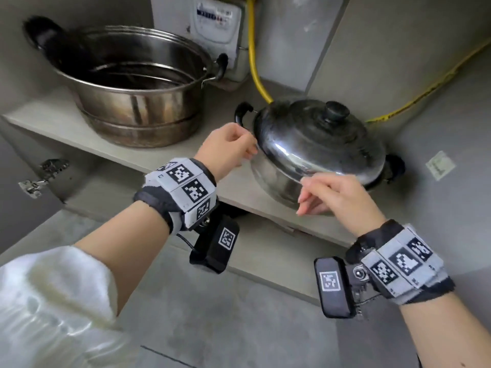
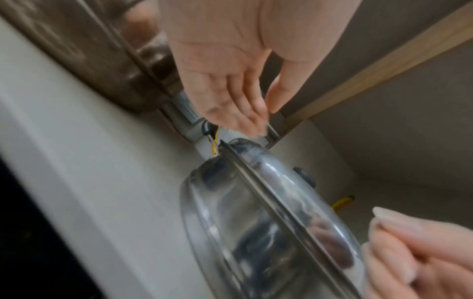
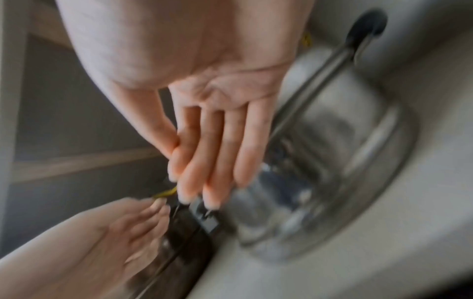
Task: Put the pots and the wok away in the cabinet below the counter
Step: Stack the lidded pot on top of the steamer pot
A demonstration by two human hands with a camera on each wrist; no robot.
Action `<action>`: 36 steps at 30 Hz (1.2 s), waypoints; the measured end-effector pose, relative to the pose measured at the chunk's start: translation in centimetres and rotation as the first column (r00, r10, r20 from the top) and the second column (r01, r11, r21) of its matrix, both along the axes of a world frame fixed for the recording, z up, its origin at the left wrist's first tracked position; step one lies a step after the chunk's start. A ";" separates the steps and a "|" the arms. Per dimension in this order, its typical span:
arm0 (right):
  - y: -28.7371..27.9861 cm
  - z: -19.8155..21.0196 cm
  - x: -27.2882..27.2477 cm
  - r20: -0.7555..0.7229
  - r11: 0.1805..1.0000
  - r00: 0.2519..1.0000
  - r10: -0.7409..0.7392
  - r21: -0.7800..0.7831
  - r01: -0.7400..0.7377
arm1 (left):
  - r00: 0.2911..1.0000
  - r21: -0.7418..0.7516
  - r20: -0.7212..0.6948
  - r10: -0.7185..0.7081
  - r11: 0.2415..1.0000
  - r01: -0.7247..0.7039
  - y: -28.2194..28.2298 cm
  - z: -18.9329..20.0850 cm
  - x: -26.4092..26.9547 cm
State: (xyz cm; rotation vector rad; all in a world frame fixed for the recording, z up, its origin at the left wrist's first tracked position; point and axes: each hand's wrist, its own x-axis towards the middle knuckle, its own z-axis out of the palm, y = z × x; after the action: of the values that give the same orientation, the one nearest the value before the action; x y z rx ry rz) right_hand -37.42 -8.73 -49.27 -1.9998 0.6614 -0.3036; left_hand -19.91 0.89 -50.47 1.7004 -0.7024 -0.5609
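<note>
A lidded steel pot (image 1: 318,144) with a black knob (image 1: 337,110) stands on the cabinet shelf (image 1: 53,115), at its right end. A larger open steel pot (image 1: 132,102) sits to its left. My left hand (image 1: 228,147) hovers by the lidded pot's left side, just below its black handle (image 1: 243,112), holding nothing. My right hand (image 1: 337,197) is in front of the pot with loose fingers, also holding nothing. The left wrist view shows the left hand (image 2: 230,91) with straight fingers above the pot's rim (image 2: 256,222). In the right wrist view the right hand (image 3: 217,141) is flat beside the pot (image 3: 332,172).
A gas meter (image 1: 218,25) and a yellow hose (image 1: 255,62) are at the back of the cabinet, behind the pots. A door hinge (image 1: 39,179) sticks out on the left wall. Below the shelf lies the grey cabinet floor (image 1: 212,314).
</note>
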 end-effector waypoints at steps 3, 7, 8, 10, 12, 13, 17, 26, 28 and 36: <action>-3.3 0.7 -1.2 0.171 0.853 0.893 -0.416 -0.268 0.449 | 0.976 0.003 0.113 0.189 0.982 -0.190 -2.2 1.0 1.3; -7.8 -0.4 -2.5 0.026 0.605 0.680 -0.733 -0.432 0.669 | 0.993 0.160 0.030 0.112 0.980 -0.115 -4.5 1.6 2.8; -8.6 -0.7 -2.7 -0.066 0.619 0.651 -0.756 -0.398 0.677 | 0.996 0.173 -0.003 0.092 0.981 -0.090 -4.9 1.5 3.0; -9.8 -1.2 -3.0 -0.170 0.672 0.654 -0.738 -0.285 0.684 | 0.996 0.151 -0.042 0.085 0.986 -0.077 -5.5 1.4 3.4; -10.8 -1.6 -3.3 -0.166 0.693 0.673 -0.721 -0.213 0.689 | 0.995 0.151 -0.038 0.091 0.985 -0.085 -5.8 1.2 3.9; -11.3 -1.9 -3.5 -0.141 0.687 0.673 -0.726 -0.195 0.701 | 0.995 0.162 -0.033 0.094 0.983 -0.087 -5.7 1.0 4.1; -12.3 -3.1 -3.9 -0.095 0.631 0.624 -0.775 -0.102 0.769 | 0.997 0.180 -0.030 0.076 0.981 -0.070 -5.4 0.3 5.1; -9.8 -1.8 -4.3 0.072 0.625 0.627 -0.775 -0.050 0.779 | 0.989 0.134 -0.016 0.148 0.980 -0.145 -1.8 0.6 6.0; -9.1 -0.2 -3.9 0.129 0.645 0.644 -0.754 -0.038 0.763 | 0.985 0.063 -0.031 0.170 0.984 -0.168 -0.6 1.9 6.1; -6.0 6.7 -1.4 0.251 0.724 0.694 -0.674 0.038 0.689 | 0.979 -0.178 -0.039 0.198 0.963 -0.202 3.1 9.2 7.8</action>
State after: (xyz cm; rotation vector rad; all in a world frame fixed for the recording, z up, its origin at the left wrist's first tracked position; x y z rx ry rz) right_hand -38.78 -14.77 -42.60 -1.6472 1.2347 -1.0200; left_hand -12.12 3.96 -41.27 1.5703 -0.5418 -0.3611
